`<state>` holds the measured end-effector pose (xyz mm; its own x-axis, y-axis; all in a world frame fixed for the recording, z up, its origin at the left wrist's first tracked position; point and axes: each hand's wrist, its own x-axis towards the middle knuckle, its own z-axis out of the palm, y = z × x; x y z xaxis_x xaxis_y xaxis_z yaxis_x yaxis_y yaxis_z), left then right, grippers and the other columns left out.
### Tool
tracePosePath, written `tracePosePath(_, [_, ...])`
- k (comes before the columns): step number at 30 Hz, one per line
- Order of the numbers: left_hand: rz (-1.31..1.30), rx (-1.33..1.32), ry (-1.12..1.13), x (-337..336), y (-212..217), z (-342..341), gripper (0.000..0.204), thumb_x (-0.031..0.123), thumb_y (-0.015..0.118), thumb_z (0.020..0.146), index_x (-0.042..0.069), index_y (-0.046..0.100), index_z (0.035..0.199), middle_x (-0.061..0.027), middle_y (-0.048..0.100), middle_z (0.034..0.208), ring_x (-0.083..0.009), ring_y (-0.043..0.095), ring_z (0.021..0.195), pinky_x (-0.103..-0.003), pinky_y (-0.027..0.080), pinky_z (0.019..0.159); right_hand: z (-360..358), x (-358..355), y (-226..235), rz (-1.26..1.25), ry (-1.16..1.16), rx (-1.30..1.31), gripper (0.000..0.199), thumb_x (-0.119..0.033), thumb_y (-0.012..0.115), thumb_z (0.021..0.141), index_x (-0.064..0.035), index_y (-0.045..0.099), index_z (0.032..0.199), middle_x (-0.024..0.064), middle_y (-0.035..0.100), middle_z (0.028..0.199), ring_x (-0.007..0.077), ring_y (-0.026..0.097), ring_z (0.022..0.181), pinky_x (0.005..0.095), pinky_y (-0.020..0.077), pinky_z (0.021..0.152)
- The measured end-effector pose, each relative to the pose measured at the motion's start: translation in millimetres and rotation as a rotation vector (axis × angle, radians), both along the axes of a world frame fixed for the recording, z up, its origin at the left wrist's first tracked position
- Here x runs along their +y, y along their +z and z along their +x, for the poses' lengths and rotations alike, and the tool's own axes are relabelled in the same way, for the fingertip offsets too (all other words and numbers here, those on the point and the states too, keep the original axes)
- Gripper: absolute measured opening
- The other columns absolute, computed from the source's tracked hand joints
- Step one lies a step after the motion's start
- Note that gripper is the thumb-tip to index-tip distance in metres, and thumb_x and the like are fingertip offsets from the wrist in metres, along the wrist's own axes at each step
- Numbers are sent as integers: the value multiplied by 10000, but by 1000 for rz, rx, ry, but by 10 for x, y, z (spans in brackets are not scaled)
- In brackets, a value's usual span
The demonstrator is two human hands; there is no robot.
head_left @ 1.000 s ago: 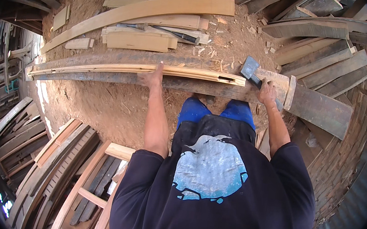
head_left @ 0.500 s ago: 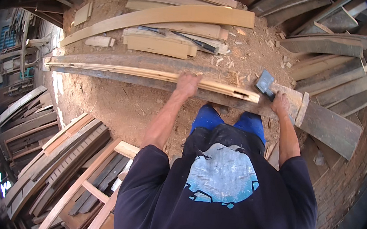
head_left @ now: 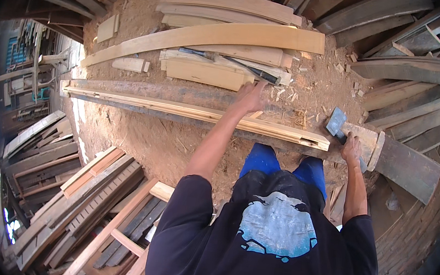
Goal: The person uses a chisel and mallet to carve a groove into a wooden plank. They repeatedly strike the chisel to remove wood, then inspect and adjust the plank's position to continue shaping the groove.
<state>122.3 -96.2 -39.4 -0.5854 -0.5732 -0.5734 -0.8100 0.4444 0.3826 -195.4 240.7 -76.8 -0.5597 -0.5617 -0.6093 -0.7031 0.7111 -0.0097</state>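
Observation:
My left hand (head_left: 249, 98) reaches over the workbench plank with fingers stretched out, close to the dark handle end of a chisel-like tool (head_left: 254, 71). Whether the fingertips touch it is hard to make out. A second tool with a blue-grey handle (head_left: 194, 53) lies beside it on stacked boards. My right hand (head_left: 352, 148) is wrapped round the handle of a hammer (head_left: 336, 122) with a blocky grey head, which rests at the bench's right part. Between me and the boards lies a long narrow wooden strip (head_left: 196, 112) with a slot cut near its right end.
A curved board (head_left: 210, 36) and flat pale boards (head_left: 205, 73) lie beyond the worn bench plank (head_left: 144, 90). Dark timber is stacked at right (head_left: 413, 105). A wooden frame (head_left: 127, 241) and more planks (head_left: 77, 197) stand at lower left. Wood chips litter the earth floor.
My left hand has let go of the long strip and moved forward to the chisel-like tool. My right hand stays on the hammer. The whole view has shifted slightly.

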Motion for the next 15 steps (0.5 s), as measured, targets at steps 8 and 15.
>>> tracePosePath(8, [-358,-118,-432,-438,-1738,-308,505,138,594,895,129,513,1394,-165,529,1368,-356,498,1274,-517,349,1107,-19,-75,17,-18,48,73,364,-83,569,855,-78,571,1219,212,636,1063,390,650,1030,450,531,881])
tracePosePath(15, [-350,-30,-389,-543,-1373,-656,471,69,747,766,148,596,1205,-157,586,1222,-357,579,1139,-462,492,921,57,-126,49,11,-6,87,289,-81,581,867,-70,581,1155,214,641,1074,375,680,1003,441,555,838])
